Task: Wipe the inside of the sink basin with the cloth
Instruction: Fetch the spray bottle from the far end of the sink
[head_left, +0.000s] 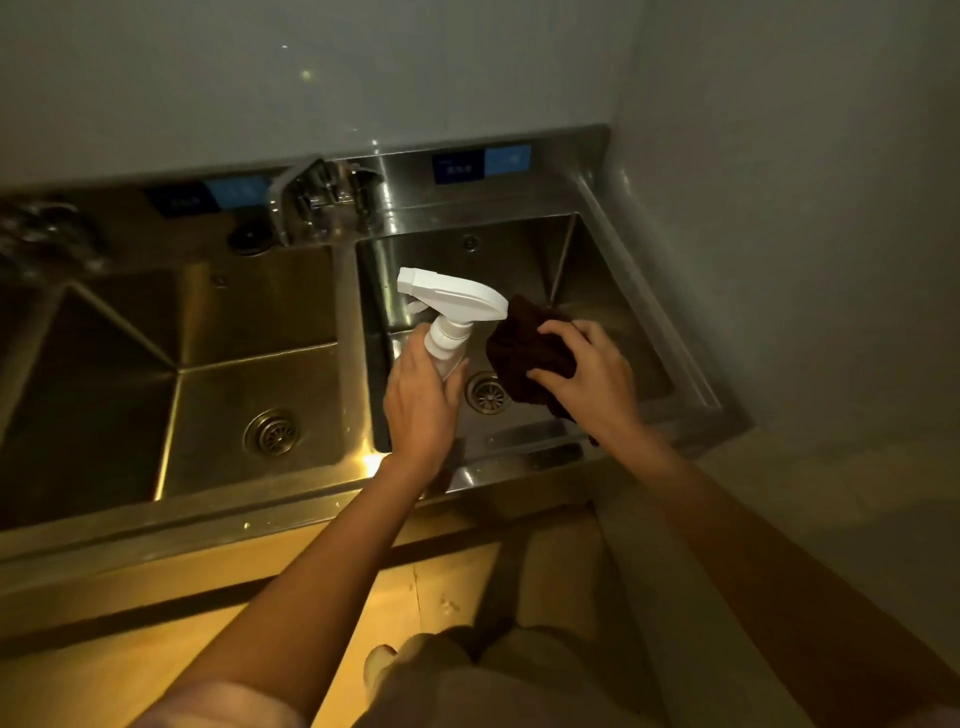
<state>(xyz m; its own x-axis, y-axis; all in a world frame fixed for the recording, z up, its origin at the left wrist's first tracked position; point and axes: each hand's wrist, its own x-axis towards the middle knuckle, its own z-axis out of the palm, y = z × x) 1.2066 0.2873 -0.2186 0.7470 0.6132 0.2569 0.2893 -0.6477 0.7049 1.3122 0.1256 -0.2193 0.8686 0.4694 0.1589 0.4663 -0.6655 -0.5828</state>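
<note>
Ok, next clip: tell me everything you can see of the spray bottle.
The spray bottle has a white plastic trigger head with a flat nozzle pointing up-left, toward the faucet side, and a ribbed white collar. Its pale body is mostly hidden inside the left hand, which grips it just below the collar. It is held tilted above the right-hand sink basin, near the drain, touching nothing else visible.
</note>
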